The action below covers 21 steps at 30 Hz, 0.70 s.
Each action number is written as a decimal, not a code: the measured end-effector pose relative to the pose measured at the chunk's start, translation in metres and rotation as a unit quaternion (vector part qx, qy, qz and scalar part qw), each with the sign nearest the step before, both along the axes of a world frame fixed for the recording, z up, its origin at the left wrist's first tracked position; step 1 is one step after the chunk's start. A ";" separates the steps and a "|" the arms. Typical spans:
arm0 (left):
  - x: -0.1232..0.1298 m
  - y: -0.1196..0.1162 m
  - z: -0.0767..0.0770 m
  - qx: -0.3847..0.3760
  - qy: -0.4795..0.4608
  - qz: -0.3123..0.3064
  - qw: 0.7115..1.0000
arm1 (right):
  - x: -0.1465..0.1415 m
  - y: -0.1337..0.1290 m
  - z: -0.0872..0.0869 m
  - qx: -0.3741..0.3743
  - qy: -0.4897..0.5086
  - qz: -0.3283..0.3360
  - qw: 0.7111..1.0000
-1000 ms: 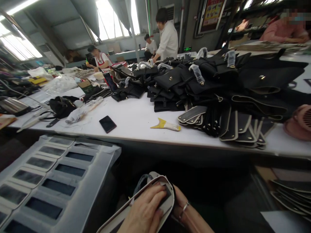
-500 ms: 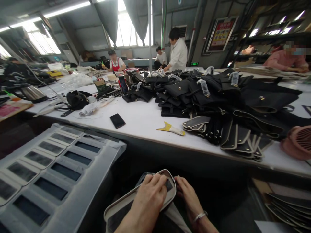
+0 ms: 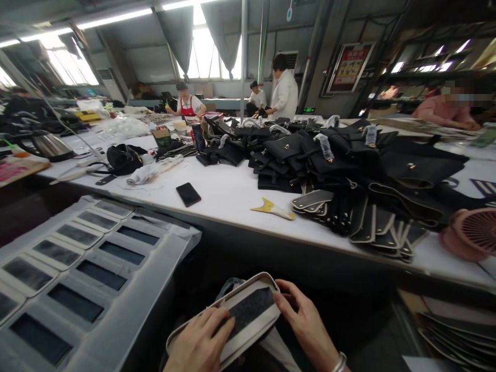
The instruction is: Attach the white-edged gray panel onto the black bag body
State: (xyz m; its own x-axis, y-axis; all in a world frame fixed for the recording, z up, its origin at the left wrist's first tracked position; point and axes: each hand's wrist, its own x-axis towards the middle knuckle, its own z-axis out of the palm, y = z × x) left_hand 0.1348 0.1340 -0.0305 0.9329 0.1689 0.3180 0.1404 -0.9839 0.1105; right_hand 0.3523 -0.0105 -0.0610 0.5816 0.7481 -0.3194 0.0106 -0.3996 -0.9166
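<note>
Low in front of me is a long, shallow bag piece (image 3: 248, 310) with rounded corners, a cream raised rim and a dark panel inside. It lies tilted, its right end higher in the picture. My left hand (image 3: 201, 336) rests over its left part, fingers bent onto the inner panel and thumb hidden. At the right end, my right hand (image 3: 306, 320) grips the rim, thumb on the inner side and fingers behind the outer edge. A bracelet circles the right wrist. Dark and pale material shows beneath the piece, partly hidden.
A grey-covered board (image 3: 143, 299) at left bears rows of cream-edged dark panels. On the white table (image 3: 225, 191) are a phone (image 3: 188, 194), a yellow scraper-like tool (image 3: 272, 208), piled black bags (image 3: 302, 150), cream-edged straps (image 3: 383, 227) and a pink fan (image 3: 470, 235). Several people work beyond.
My left hand has slid from the piece's right end down to its left part, uncovering the dark panel. My right hand has brought its thumb over the rim. The view has shifted slightly.
</note>
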 end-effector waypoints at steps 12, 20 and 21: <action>0.030 0.025 0.024 -0.182 0.038 0.060 0.981 | -0.007 0.004 0.019 -0.097 -0.201 0.032 0.974; 0.132 0.037 0.000 -0.315 0.137 -0.069 0.937 | -0.008 0.012 0.029 -0.100 -0.234 0.038 0.966; 0.136 0.039 -0.002 -0.317 0.140 -0.076 0.935 | -0.008 0.014 0.028 -0.095 -0.236 0.038 0.966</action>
State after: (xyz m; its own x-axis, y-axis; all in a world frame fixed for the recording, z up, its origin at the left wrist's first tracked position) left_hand 0.2708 0.1734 -0.0324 0.9932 0.0985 -0.0620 0.1149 -0.7445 0.6577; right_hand 0.3447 0.0030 -0.0327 0.6422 0.7482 -0.1670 0.4451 -0.5413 -0.7133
